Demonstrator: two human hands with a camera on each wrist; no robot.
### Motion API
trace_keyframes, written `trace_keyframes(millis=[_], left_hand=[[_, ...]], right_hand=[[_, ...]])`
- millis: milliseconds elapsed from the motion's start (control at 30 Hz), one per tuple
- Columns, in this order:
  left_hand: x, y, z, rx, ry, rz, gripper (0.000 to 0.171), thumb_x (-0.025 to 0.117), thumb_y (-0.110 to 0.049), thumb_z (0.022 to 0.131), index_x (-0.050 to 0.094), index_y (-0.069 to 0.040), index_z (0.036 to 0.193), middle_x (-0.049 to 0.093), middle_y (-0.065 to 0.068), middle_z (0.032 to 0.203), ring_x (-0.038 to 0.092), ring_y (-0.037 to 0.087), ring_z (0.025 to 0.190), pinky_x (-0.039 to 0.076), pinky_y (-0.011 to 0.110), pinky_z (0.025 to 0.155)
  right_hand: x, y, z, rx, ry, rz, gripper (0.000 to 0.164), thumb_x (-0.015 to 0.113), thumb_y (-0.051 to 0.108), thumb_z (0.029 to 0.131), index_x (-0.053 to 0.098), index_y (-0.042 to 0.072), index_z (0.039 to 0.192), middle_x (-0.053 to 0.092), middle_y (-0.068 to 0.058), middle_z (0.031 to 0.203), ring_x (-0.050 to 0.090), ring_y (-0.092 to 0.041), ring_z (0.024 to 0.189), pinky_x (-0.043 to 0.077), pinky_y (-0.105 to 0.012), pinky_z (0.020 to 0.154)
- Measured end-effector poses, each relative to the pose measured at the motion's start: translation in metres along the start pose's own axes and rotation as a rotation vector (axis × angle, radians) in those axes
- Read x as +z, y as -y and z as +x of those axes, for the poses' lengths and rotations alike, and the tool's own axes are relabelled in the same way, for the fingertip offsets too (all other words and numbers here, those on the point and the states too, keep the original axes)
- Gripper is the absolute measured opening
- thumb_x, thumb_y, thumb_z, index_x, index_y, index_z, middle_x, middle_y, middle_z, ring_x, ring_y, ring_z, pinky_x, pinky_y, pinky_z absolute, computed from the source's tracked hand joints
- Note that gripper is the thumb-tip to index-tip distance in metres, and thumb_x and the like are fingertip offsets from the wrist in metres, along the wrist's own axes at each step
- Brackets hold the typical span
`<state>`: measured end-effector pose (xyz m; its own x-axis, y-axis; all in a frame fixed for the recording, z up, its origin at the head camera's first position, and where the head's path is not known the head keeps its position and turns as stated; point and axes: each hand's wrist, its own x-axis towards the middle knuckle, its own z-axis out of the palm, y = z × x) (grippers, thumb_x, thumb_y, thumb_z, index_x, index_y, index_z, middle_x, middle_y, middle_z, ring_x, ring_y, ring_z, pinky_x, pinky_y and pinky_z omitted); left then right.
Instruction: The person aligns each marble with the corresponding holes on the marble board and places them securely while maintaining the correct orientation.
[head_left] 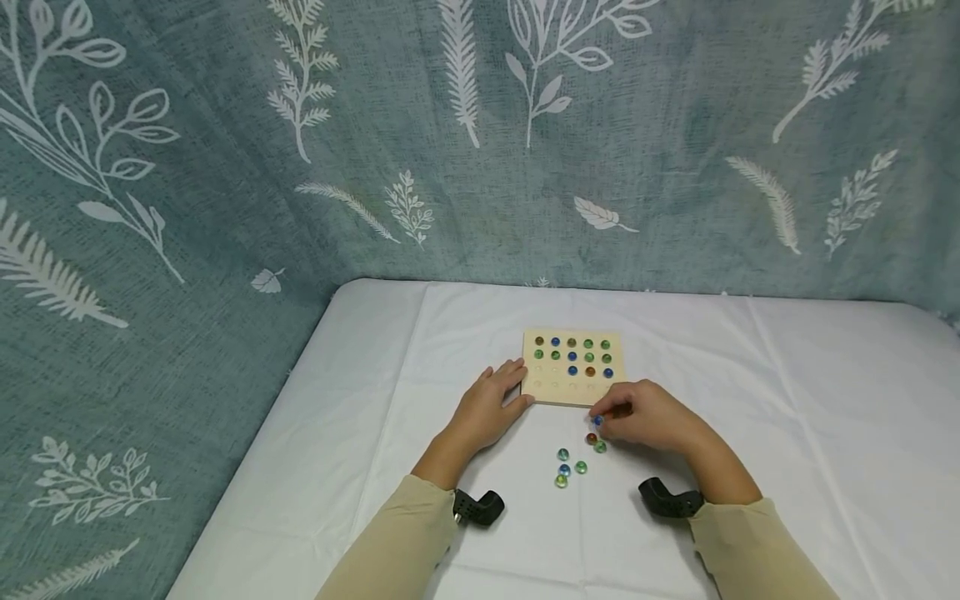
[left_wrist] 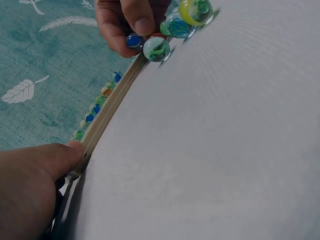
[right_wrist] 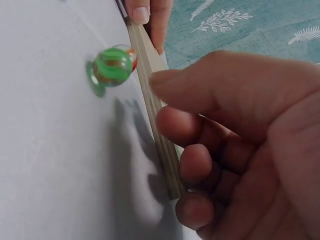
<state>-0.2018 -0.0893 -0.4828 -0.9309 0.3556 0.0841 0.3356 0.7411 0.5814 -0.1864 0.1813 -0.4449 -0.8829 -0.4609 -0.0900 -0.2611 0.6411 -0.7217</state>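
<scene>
Saw, in the head view, a pale board [head_left: 562, 397] lying flat on the white-covered worktop [head_left: 787, 375], set with marbles [head_left: 572, 356] in its three farther rows: full across the first two, then blue, amber and blue in the third, right of two bare hollows. Found the left hand [head_left: 486, 408] at the board's left edge, with fingers extended and apart, touching the wood but gripping nothing. Found the right hand [head_left: 652, 414] at the near right corner, with fingers curled in and pinching a blue marble [head_left: 597, 421] against the thumb. Counted six loose marbles [head_left: 563, 454] in front of the board, two just beside the right hand and four a little to the left. Noted also beige sleeves [head_left: 397, 542], black wrist devices [head_left: 670, 500] and a leaf-printed teal cloth [head_left: 660, 150] behind.

Saw, in the left wrist view, the board edge-on, with the left thumb laid against its side near one end. Made out the blue marble at the right fingertips, close to several loose marbles.

Saw, in the right wrist view, thumb and forefinger drawn close together; could not make out the blue marble from this side. Saw a green-striped loose marble near the board's edge, partly covering an orange-red one, and left fingers at the board's far end.
</scene>
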Motion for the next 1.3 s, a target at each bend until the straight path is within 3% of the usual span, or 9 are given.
trace_keyframes(millis=[133, 300, 467, 567, 700, 900, 1300], left_hand=[[0.000, -0.001, 0.001, -0.001, -0.003, -0.001, 0.056, 0.059, -0.036, 0.099, 0.046, -0.013, 0.148, 0.039, -0.003, 0.157, 0.031, 0.012, 0.147, 0.019, 0.032, 0.126], [-0.001, -0.003, 0.001, -0.005, -0.003, -0.009, 0.056, 0.059, -0.036, 0.099, 0.046, -0.013, 0.148, 0.039, -0.003, 0.157, 0.031, 0.012, 0.147, 0.018, 0.032, 0.126], [0.000, -0.002, 0.001, -0.010, -0.003, -0.001, 0.055, 0.059, -0.036, 0.099, 0.046, -0.014, 0.148, 0.038, -0.004, 0.157, 0.031, 0.012, 0.147, 0.018, 0.032, 0.126], [0.000, -0.002, 0.001, -0.011, -0.002, 0.000, 0.055, 0.059, -0.036, 0.099, 0.046, -0.014, 0.148, 0.039, -0.004, 0.156, 0.032, 0.012, 0.146, 0.018, 0.032, 0.126], [0.000, -0.001, 0.001, -0.016, 0.003, 0.003, 0.055, 0.058, -0.037, 0.099, 0.046, -0.014, 0.148, 0.039, -0.004, 0.156, 0.032, 0.012, 0.146, 0.018, 0.032, 0.126], [-0.001, 0.000, 0.002, 0.000, 0.005, 0.011, 0.055, 0.058, -0.037, 0.099, 0.047, -0.013, 0.148, 0.039, -0.004, 0.156, 0.032, 0.012, 0.146, 0.019, 0.033, 0.126], [0.001, 0.001, 0.002, 0.005, 0.005, 0.021, 0.056, 0.057, -0.039, 0.099, 0.046, -0.013, 0.148, 0.039, -0.005, 0.156, 0.032, 0.011, 0.146, 0.019, 0.032, 0.125]], right_hand=[[-0.001, 0.003, 0.001, -0.004, -0.067, 0.014, 0.015, 0.073, 0.010, 0.085, 0.078, 0.013, 0.098, 0.068, 0.003, 0.089, 0.054, -0.012, 0.073, 0.048, -0.023, 0.060], [0.000, 0.010, 0.008, -0.007, -0.211, -0.041, 0.016, 0.072, 0.014, 0.088, 0.076, 0.011, 0.103, 0.064, -0.001, 0.095, 0.054, -0.016, 0.075, 0.048, -0.027, 0.060], [0.003, 0.018, 0.022, -0.058, -0.337, -0.137, 0.018, 0.071, 0.017, 0.090, 0.076, 0.007, 0.103, 0.065, -0.009, 0.111, 0.061, -0.029, 0.100, 0.055, -0.044, 0.080], [0.004, 0.022, 0.032, -0.088, -0.378, -0.185, 0.019, 0.071, 0.018, 0.090, 0.076, 0.004, 0.103, 0.064, -0.013, 0.117, 0.057, -0.035, 0.115, 0.052, -0.053, 0.093], [0.005, 0.025, 0.044, -0.060, -0.378, -0.216, 0.022, 0.070, 0.019, 0.091, 0.075, 0.003, 0.105, 0.061, -0.016, 0.126, 0.052, -0.038, 0.124, 0.048, -0.056, 0.101], [0.006, 0.030, 0.058, -0.013, -0.292, -0.240, 0.027, 0.067, 0.021, 0.094, 0.074, 0.002, 0.111, 0.056, -0.017, 0.136, 0.048, -0.039, 0.130, 0.044, -0.057, 0.107], [0.015, 0.032, 0.073, 0.029, -0.210, -0.326, 0.017, 0.072, 0.019, 0.090, 0.076, 0.005, 0.098, 0.050, -0.018, 0.145, 0.035, -0.040, 0.143, 0.038, -0.061, 0.112]])
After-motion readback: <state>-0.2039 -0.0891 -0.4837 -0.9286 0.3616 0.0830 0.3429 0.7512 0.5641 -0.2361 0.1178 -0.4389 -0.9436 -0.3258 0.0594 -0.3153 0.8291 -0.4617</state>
